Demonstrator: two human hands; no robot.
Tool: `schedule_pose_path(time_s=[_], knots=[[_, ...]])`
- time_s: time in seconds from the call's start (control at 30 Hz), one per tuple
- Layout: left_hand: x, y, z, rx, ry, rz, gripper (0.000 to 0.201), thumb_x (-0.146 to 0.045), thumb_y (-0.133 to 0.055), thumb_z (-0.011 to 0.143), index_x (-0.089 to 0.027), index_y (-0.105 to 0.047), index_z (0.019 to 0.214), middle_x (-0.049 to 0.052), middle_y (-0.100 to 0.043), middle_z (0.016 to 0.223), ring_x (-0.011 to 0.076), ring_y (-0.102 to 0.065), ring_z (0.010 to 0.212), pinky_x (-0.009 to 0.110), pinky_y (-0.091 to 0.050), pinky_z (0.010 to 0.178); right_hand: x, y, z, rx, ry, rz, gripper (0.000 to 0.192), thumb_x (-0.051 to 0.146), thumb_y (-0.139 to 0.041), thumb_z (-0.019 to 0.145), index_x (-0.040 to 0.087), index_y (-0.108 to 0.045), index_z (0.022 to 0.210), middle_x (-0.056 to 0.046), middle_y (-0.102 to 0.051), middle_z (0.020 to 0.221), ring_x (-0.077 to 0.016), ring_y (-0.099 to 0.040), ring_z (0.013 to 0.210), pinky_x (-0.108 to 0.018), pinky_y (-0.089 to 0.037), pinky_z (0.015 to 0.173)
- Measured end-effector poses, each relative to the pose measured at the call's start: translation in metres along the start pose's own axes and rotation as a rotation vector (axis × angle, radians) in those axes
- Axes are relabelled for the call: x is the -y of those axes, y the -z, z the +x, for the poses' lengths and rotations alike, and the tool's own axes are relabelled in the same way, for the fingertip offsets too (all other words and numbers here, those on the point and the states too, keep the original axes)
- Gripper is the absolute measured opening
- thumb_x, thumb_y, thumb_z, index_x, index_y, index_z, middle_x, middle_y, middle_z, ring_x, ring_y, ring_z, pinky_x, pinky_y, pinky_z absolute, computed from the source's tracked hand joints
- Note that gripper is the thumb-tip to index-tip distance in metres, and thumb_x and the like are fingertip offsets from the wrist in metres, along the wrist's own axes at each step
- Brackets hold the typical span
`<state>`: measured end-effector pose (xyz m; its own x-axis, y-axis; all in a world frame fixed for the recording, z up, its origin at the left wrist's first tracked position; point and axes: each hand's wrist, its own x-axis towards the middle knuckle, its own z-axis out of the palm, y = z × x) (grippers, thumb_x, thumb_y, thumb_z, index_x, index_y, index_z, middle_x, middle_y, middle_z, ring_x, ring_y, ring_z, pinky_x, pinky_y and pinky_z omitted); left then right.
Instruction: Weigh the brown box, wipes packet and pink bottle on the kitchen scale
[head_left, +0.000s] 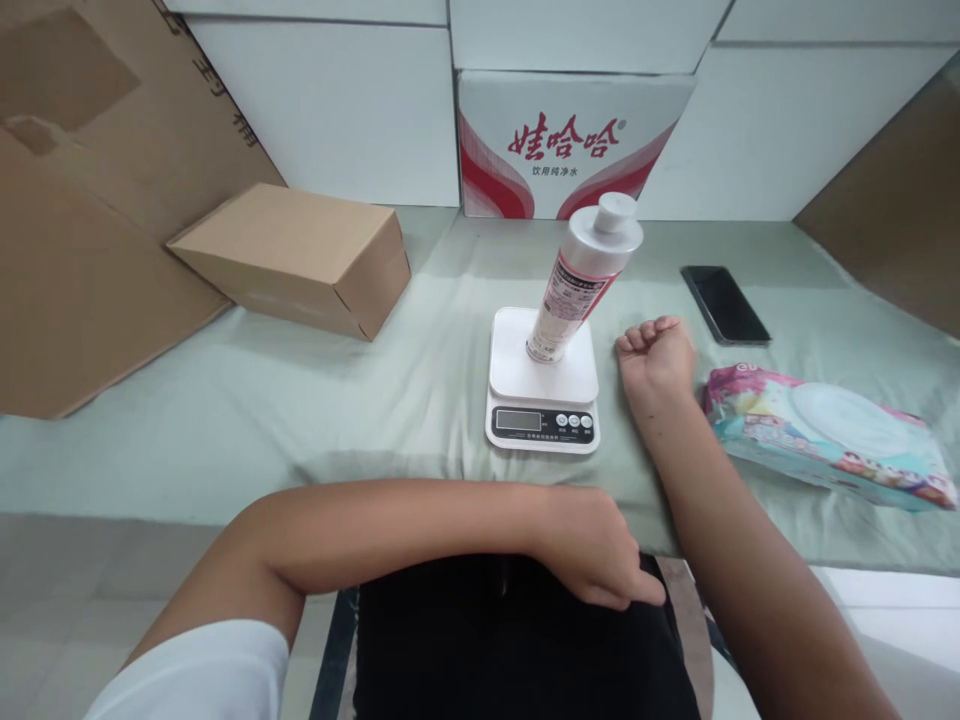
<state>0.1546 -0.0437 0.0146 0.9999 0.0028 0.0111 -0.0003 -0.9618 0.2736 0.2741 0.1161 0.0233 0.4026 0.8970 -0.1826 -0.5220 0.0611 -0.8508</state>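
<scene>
right now your right hand (655, 357) lies on the pale green cloth (300, 400) just beside the white kitchen scale (544, 385), on its right side. its fingers are curled into a loose fist with nothing inside it, and it does not touch the scale. your forearm runs back from it toward you across the cloth's front edge.

your left hand (592, 550) rests low in front of you, past the near edge of the table, lying on the black fabric (510, 640) in your lap. its fingers are relaxed and bent downward, gripping nothing. that arm crosses your body from the left, with a white sleeve (202, 670) showing at the bottom.

the bottle (581, 280), white with a red and white label and a white cap, stands on the scale's platform, well apart from your left hand and near your right one. it appears to lean to the right in this view. the scale's display looks blank, though it is too small to read.

to your right hand's right lies a pack of wet wipes (825, 435), flat on the cloth, and behind it a dark phone (725, 304) lying face up. at the left a closed brown cardboard box (296, 255) sits on the cloth. behind the scale stands a white carton with red printing (570, 140) against the stacked white boxes.
</scene>
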Motion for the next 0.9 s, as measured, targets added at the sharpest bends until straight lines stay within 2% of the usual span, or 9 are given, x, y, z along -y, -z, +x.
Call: schedule_pose_path(time_s=[0.17,0.53,0.7,0.9], knots=[[0.0004,-0.0007,0.0002,-0.001,0.013,-0.015,0.016,-0.031,-0.052,0.101,-0.027,-0.068,0.097,-0.002,-0.079,0.091,0.0197,-0.074,0.079,0.035,-0.027,0.045,-0.0064,0.0004,-0.0004,0.020,0.092,-0.039,0.025,0.014,-0.053,0.072,0.020,-0.029,0.068,0.009,-0.029,0.055,-0.0057,-0.027,0.043,-0.016,-0.022,0.041],[0.0011,-0.0011,0.0000,0.010,0.013,-0.028,0.017,-0.031,-0.051,0.101,-0.026,-0.067,0.098,-0.001,-0.079,0.091,0.0199,-0.073,0.079,0.036,-0.027,0.045,-0.0050,-0.0010,-0.0027,0.011,0.070,-0.006,0.021,0.013,-0.052,0.068,0.020,-0.032,0.065,0.010,-0.030,0.053,-0.0051,-0.026,0.042,-0.016,-0.022,0.041],[0.0017,-0.0031,-0.0004,-0.048,-0.001,-0.034,0.014,-0.030,-0.054,0.100,-0.026,-0.066,0.095,-0.001,-0.078,0.085,0.0203,-0.073,0.076,0.035,-0.028,0.045,-0.0045,-0.0018,-0.0046,0.028,0.066,-0.021,0.022,0.015,-0.055,0.069,0.021,-0.034,0.066,0.010,-0.032,0.053,-0.0047,-0.026,0.043,-0.016,-0.021,0.040],[0.0021,-0.0061,-0.0008,-0.049,0.005,-0.035,0.015,-0.030,-0.053,0.100,-0.026,-0.067,0.095,0.000,-0.078,0.085,0.0206,-0.072,0.074,0.035,-0.029,0.045,-0.0015,-0.0040,-0.0066,0.071,0.032,0.032,0.019,0.010,-0.052,0.066,0.021,-0.037,0.067,0.009,-0.033,0.054,-0.0059,-0.027,0.043,-0.017,-0.022,0.041]])
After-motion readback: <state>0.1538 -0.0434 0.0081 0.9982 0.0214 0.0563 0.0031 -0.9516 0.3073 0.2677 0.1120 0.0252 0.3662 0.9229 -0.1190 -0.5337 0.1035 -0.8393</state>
